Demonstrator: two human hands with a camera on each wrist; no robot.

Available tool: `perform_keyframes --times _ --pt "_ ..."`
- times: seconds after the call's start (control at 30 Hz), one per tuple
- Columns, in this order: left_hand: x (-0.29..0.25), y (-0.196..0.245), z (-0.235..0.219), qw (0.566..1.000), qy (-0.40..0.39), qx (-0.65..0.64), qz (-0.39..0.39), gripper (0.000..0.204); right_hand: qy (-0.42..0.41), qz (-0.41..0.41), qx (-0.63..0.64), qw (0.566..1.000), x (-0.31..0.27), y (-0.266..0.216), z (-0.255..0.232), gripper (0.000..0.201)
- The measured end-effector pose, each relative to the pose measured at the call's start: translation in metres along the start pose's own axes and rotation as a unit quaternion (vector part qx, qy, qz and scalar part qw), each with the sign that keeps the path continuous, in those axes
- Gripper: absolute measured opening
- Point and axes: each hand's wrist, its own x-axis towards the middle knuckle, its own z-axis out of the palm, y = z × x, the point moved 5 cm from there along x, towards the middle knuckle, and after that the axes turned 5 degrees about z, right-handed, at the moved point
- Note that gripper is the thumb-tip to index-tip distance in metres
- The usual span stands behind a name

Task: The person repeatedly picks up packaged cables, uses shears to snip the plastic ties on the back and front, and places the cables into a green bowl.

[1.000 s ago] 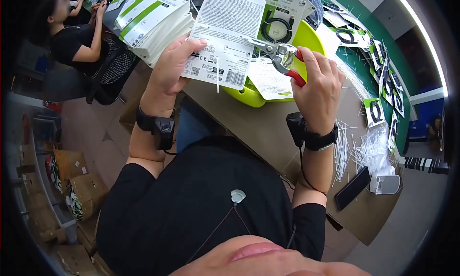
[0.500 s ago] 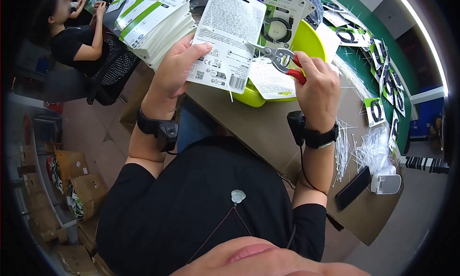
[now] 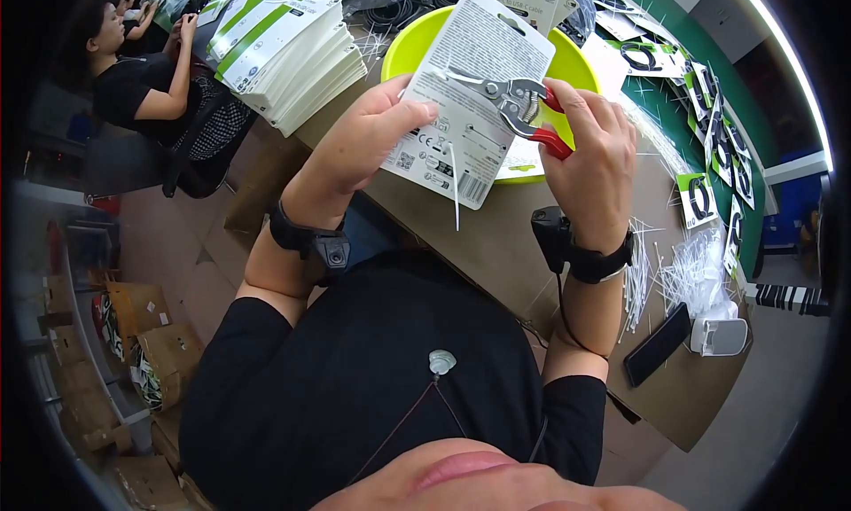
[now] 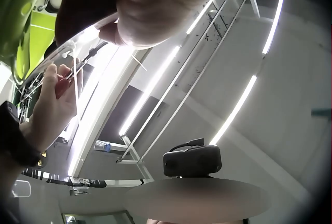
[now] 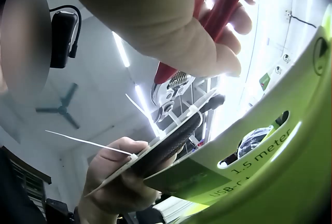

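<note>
My left hand (image 3: 359,143) pinches a printed packaging card (image 3: 483,54) at its left edge, thumb on the printed face. A white cable tie tail (image 3: 456,192) hangs from the card's lower part. In the right wrist view a black cable (image 5: 174,143) lies against the card's other side. My right hand (image 3: 592,165) grips red-handled pruning shears (image 3: 551,141), whose blades lie across the card's upper printed face. That view shows the blades close to the card, near a second white tie tail (image 5: 137,105).
Behind the card stands a lime-green basin (image 3: 403,50) with packaged cables. A tall stack of cards (image 3: 297,77) is at left. Packaged cables (image 3: 700,199), loose white ties (image 3: 636,276) and a phone (image 3: 656,344) lie at right. Another person (image 3: 160,94) sits at far left.
The card has tilted clockwise and come down and right, under the shears. Their blades now reach further across it. My left hand has moved right and down with it.
</note>
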Motion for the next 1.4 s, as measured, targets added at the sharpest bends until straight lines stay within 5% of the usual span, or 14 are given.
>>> perform_keyframes --times 0.67,0.8,0.93,1.03,1.17,1.4 --pt "-0.001 -0.003 0.008 0.999 -0.023 0.029 0.014 0.036 0.012 -0.031 -0.047 0.998 -0.002 -0.009 -0.006 0.049" --pt "-0.001 -0.002 0.008 0.999 -0.025 0.028 0.014 0.037 -0.026 -0.014 -0.018 0.999 -0.002 -0.004 0.000 0.049" --pt "0.001 -0.001 0.005 0.999 -0.011 0.020 0.030 0.034 -0.062 0.105 0.144 0.982 -0.003 0.013 0.004 0.049" --pt "0.011 -0.001 -0.012 0.999 0.028 -0.022 0.040 0.031 0.041 0.032 0.128 0.990 0.001 0.010 -0.017 0.047" --pt "0.016 0.000 -0.028 0.991 0.083 -0.093 0.037 0.026 -0.031 -0.048 -0.009 0.998 0.000 -0.001 -0.014 0.044" --pt "0.013 0.006 -0.023 0.991 0.086 -0.091 0.040 0.026 -0.013 -0.079 -0.023 0.997 0.000 -0.012 -0.008 0.041"
